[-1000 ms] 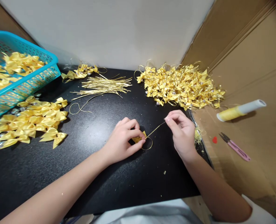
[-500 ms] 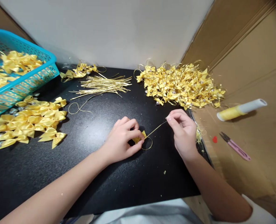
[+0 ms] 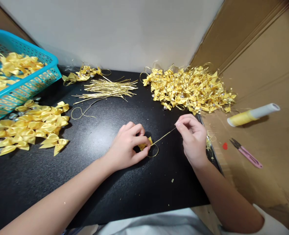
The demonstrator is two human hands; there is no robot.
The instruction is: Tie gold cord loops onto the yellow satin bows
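Right grip (image 3: 192, 139) slightly farther right

Yellow ribbon (image 3: 142, 147) — mostly behind the left hand (image 3: 129, 143); blue basket (image 3: 53, 62) — cut off at left

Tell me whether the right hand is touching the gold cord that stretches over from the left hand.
Touching. The head view shows the gold cord running in a straight line into the pinched fingertips of the right hand.

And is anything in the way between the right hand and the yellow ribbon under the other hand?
Only the left hand, which partly covers the yellow ribbon. Nothing else visible is in the way; a gold cord stretches from it to the right hand.
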